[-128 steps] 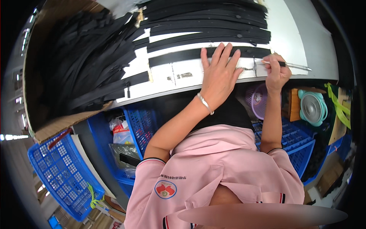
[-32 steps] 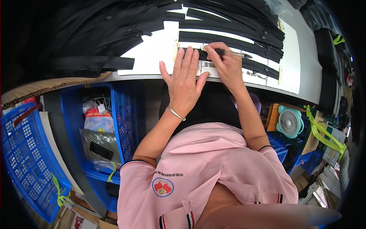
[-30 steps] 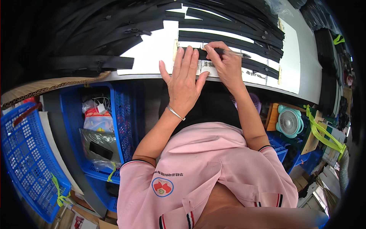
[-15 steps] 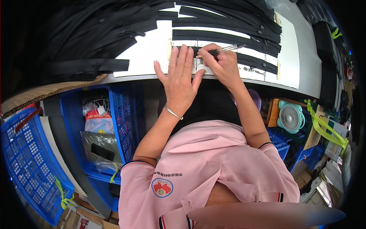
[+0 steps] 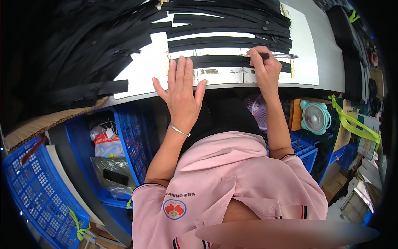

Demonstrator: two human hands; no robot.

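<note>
My left hand (image 5: pixel 182 97) lies flat with its fingers spread, the fingertips on the left end of a black fabric strip (image 5: pixel 219 62) and the white board (image 5: pixel 306 50) under it. In my right hand (image 5: pixel 267 72) the fingers are closed round a pen (image 5: pixel 282 55) with a clear barrel. Its tip points left, at the strip's upper edge, right of the middle; whether it touches cannot be made out. More black strips (image 5: pixel 228 42) lie in rows beyond this one. Dark lines and smudges mark the bare board between my hands.
A large heap of black strips (image 5: pixel 83 50) covers the table's left side. Blue plastic crates (image 5: pixel 139 137) stand below the table edge at left, one holding bags and a phone (image 5: pixel 115 177). To the right are a mint-green fan (image 5: pixel 315 117) and a purple basket (image 5: pixel 256 110).
My right hand has moved right along the strip with the pen, uncovering the strip's middle and the marks below it. My left hand stays near the strip's left end. The view has shifted slightly.
</note>
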